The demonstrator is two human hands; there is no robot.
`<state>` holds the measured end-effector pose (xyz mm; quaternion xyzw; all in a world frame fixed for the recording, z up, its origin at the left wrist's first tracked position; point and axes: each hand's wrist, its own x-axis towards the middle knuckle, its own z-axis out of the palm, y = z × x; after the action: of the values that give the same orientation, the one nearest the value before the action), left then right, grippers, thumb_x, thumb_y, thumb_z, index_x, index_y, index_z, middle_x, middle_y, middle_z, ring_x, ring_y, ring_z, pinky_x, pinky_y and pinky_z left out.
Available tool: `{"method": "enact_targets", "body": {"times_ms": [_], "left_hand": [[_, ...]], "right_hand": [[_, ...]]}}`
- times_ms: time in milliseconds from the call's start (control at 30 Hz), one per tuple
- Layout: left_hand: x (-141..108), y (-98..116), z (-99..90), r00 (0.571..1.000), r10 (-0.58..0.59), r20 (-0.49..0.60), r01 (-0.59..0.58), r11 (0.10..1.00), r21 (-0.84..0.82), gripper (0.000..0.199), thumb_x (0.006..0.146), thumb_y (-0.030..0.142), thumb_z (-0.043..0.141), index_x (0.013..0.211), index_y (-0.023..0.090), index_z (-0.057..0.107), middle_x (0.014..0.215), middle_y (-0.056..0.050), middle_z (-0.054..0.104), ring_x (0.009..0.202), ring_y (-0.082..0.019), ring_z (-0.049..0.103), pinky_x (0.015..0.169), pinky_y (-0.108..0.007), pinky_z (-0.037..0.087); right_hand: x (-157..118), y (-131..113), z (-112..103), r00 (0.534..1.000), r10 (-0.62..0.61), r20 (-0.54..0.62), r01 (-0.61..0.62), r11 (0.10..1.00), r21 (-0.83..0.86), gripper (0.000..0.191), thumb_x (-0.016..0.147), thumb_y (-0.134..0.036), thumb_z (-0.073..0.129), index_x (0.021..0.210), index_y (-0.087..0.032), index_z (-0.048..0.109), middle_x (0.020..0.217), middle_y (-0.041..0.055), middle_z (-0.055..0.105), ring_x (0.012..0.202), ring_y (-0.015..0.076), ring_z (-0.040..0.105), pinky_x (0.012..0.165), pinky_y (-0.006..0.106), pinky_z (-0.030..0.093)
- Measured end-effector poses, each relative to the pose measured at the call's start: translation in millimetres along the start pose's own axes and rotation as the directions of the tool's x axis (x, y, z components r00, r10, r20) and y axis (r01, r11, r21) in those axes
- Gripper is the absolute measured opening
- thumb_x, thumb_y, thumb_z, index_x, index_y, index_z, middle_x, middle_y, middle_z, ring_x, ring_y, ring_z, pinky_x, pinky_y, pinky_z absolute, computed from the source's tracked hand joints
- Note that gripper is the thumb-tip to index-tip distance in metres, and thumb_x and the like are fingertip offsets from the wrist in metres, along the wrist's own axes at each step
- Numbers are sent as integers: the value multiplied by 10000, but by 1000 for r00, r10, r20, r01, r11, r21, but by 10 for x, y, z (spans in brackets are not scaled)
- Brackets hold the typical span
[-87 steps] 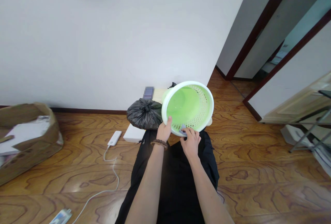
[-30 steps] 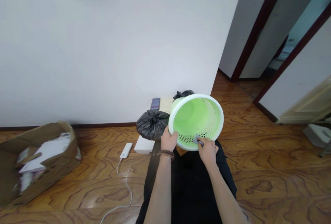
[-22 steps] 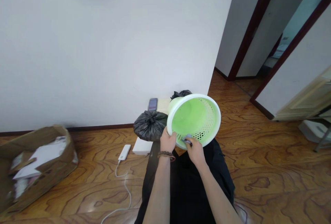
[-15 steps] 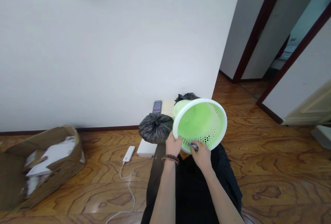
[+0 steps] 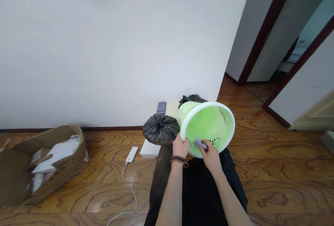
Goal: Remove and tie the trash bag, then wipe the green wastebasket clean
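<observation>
A green plastic wastebasket (image 5: pixel 203 123) with a white rim and rows of holes lies tilted above my lap, its mouth facing me. My left hand (image 5: pixel 180 147) grips the rim at its lower left. Inside the mouth, my right hand (image 5: pixel 211 154) pinches a crumpled greyish cloth (image 5: pixel 200 143) against the lower inner wall. Left of the basket sits a filled black garbage bag (image 5: pixel 161 128), gathered at the top. Another black bag (image 5: pixel 192 98) shows partly behind the basket.
An open cardboard box (image 5: pixel 60 170) with papers stands on the wooden floor at left. A white power strip (image 5: pixel 132 154) and its cord (image 5: pixel 135 198) lie nearer. A phone (image 5: pixel 161 107) rests by the wall, and a white box (image 5: pixel 149 149) is under the bag.
The basket and both hands appear slightly farther right, partly because the view has shifted. My right hand has turned a little, and more of the cloth shows beyond its fingers.
</observation>
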<state>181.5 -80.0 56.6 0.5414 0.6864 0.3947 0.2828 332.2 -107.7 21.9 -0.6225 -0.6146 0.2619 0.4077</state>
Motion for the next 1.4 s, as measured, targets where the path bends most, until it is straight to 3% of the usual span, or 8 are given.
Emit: {"method": "enact_targets", "body": {"times_ms": [233, 433, 567, 800, 967, 1100, 1267, 1400], "left_hand": [[86, -131, 51, 998, -51, -48, 46, 993, -108, 185, 757, 239, 492, 853, 143, 618, 809, -82, 663, 768, -193, 601, 665, -260, 431], [120, -202, 74, 996, -53, -69, 43, 989, -139, 191, 753, 235, 496, 858, 141, 625, 811, -77, 668, 765, -189, 602, 671, -262, 435], [100, -185, 76, 996, -73, -54, 64, 987, -149, 185, 749, 223, 503, 855, 140, 630, 814, -71, 672, 755, -180, 601, 665, -255, 433], [28, -35, -1, 999, -34, -29, 32, 998, -59, 192, 757, 195, 494, 881, 145, 632, 806, -71, 670, 728, -173, 594, 644, -248, 420], [21, -14, 10, 1000, -20, -21, 19, 999, -42, 199, 764, 188, 486, 894, 150, 631, 804, -66, 671, 726, -173, 595, 644, -249, 422], [43, -69, 37, 999, -38, -36, 35, 995, -91, 182, 757, 190, 490, 868, 151, 629, 796, -57, 669, 735, -166, 594, 646, -239, 419], [48, -70, 8, 999, -35, -40, 33, 997, -64, 186, 750, 197, 498, 872, 145, 628, 780, -54, 664, 715, -164, 589, 630, -236, 411], [24, -6, -25, 999, -30, -40, 29, 999, -23, 171, 749, 186, 487, 839, 145, 627, 734, -52, 652, 682, -161, 582, 615, -233, 402]], "right_hand": [[-13, -38, 63, 990, -117, 82, 126, 985, -121, 286, 848, -284, 429, 1051, -222, 620, 1030, 57, 614, 953, 191, 535, 867, 317, 392], [-49, -34, 20, 975, -95, 200, 150, 948, -281, 336, 886, -364, 398, 1171, -301, 565, 1168, 18, 570, 1030, 205, 485, 853, 327, 365], [34, 35, 4, 964, -59, 258, 155, 916, -370, 307, 874, -309, 438, 1138, -272, 589, 1093, 32, 602, 980, 187, 511, 845, 288, 347], [248, 280, -91, 943, -81, 323, 280, 715, -640, 254, 863, -161, 422, 1026, -178, 617, 965, 103, 600, 963, 218, 504, 843, 305, 305], [460, 384, -227, 967, -84, 242, 242, 607, -757, 299, 857, -94, 357, 1008, -129, 612, 977, 155, 571, 988, 255, 479, 846, 345, 296], [518, 339, -117, 978, -13, 209, 163, 677, -717, 293, 853, -118, 381, 1021, -125, 620, 994, 150, 574, 983, 236, 491, 848, 328, 313], [406, 152, 167, 947, -21, 320, 171, 878, -447, 302, 879, -194, 394, 1086, -139, 607, 978, 101, 602, 904, 176, 547, 820, 252, 345], [372, 102, 150, 914, -106, 392, 294, 840, -456, 289, 871, -167, 404, 1077, -161, 607, 971, 89, 598, 928, 169, 536, 840, 236, 341]]}}
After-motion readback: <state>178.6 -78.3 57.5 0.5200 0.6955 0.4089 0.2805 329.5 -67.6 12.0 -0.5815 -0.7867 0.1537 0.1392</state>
